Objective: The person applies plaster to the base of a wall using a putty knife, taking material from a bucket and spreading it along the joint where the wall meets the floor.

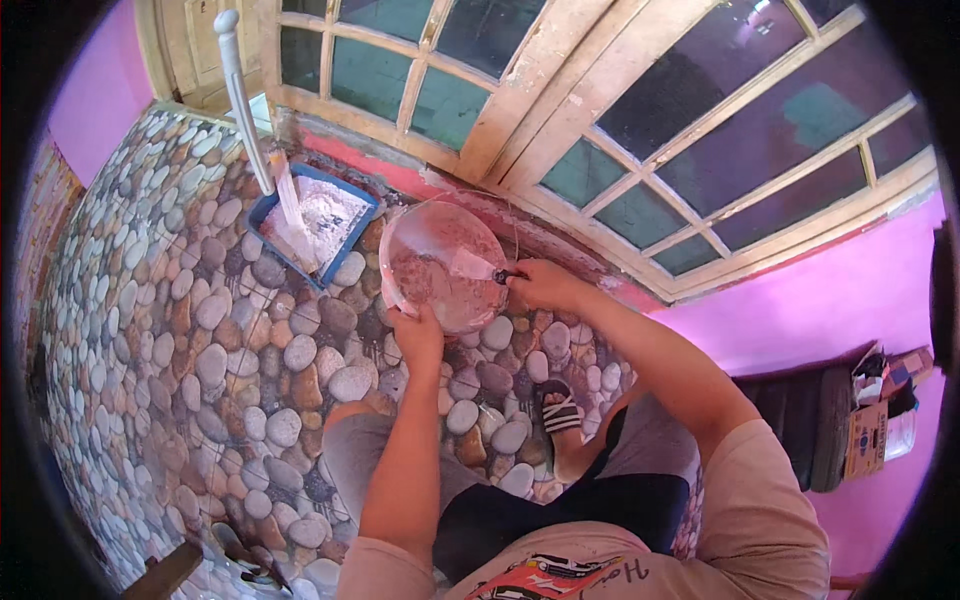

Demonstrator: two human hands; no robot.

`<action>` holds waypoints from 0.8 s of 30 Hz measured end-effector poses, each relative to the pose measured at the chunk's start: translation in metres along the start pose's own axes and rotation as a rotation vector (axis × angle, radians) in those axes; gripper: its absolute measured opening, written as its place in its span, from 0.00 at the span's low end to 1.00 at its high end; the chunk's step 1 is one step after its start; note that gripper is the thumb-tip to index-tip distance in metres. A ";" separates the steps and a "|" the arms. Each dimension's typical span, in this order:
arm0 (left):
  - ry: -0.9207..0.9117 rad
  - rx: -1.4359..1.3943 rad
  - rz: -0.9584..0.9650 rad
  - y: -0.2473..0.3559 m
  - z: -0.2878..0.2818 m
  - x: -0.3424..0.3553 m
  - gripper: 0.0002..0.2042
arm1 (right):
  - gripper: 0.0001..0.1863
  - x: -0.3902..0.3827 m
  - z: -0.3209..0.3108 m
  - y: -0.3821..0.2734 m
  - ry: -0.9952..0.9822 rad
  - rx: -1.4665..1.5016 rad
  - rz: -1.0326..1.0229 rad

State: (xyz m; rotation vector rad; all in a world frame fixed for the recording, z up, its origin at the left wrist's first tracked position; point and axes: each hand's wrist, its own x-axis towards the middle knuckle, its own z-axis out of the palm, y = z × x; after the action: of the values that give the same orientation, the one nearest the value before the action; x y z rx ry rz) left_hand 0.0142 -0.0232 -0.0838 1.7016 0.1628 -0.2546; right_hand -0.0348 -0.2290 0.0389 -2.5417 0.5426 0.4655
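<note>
A round pale pink bucket (392,248) stands on the pebble-patterned floor between me and the door, with wet pinkish-grey material inside. At its near rim my left hand (418,338) is closed on the edge. My right hand (545,286) grips the dark handle of a putty knife (472,264); the flat blade reaches into the bucket over the material. Left of the bucket lies a blue dustpan (262,214) holding whitish powder (325,213). A whitish stick-like tool (288,195) leans in the powder, its kind unclear.
The dustpan's long pale handle (233,90) stands upright. Beyond the bucket are wooden glazed doors (500,130) above a worn red sill (400,177). A sandal (557,408) is on my foot. At right, a dark piece of furniture (800,425) and a cardboard box (866,440) stand by the pink wall.
</note>
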 end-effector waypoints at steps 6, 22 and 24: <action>-0.070 -0.255 -0.244 0.014 -0.047 0.014 0.20 | 0.12 0.025 0.018 -0.015 -0.323 0.579 0.211; 0.031 -0.445 -0.329 0.039 -0.057 0.013 0.20 | 0.07 0.038 -0.046 -0.024 -0.572 0.963 0.063; 0.000 -0.467 -0.306 0.034 -0.053 0.016 0.21 | 0.08 0.036 -0.054 -0.024 -0.555 1.004 0.077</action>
State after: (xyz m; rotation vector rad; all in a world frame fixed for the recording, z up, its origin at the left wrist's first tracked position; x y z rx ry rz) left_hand 0.0422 0.0236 -0.0490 1.2090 0.4486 -0.4093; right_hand 0.0193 -0.2493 0.0776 -1.3671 0.4846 0.6749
